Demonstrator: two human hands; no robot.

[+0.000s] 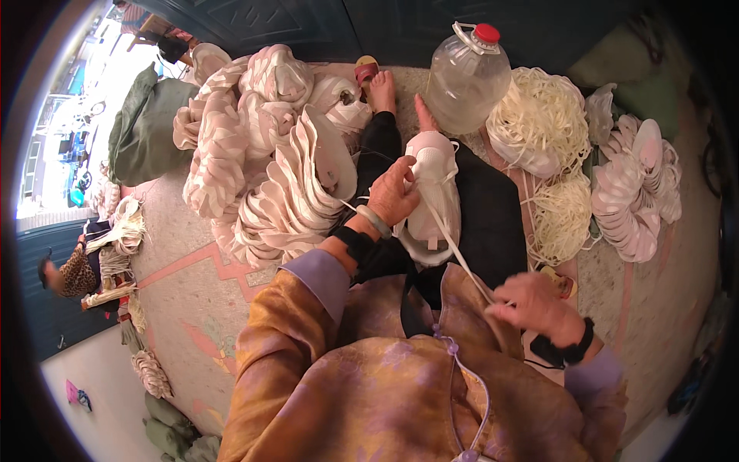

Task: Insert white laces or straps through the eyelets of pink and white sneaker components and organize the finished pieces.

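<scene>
A white shoe upper (440, 219) with a pinkish toe lies lengthwise between my black-trousered legs. My left hand (394, 191) is closed at its left edge, thumb and fingers pinching near the lacing; the fingertips partly hide what they grip. From the upper's middle a flat white shoelace (456, 248) runs taut, down and to the right. Its far end is pinched in my right hand (539, 306), held apart from the upper above my right thigh. Beside my left forearm spreads a big pile of stacked white and pinkish shoe uppers (281, 189).
A large clear jug (468, 81) with a red cap stands beyond my feet. Heaps of pale laces (539, 123) and more bundled uppers (637, 189) lie to the right. A dark green sack (146, 127) sits far left, and another person's patterned sleeve (79, 273) shows near the doorway.
</scene>
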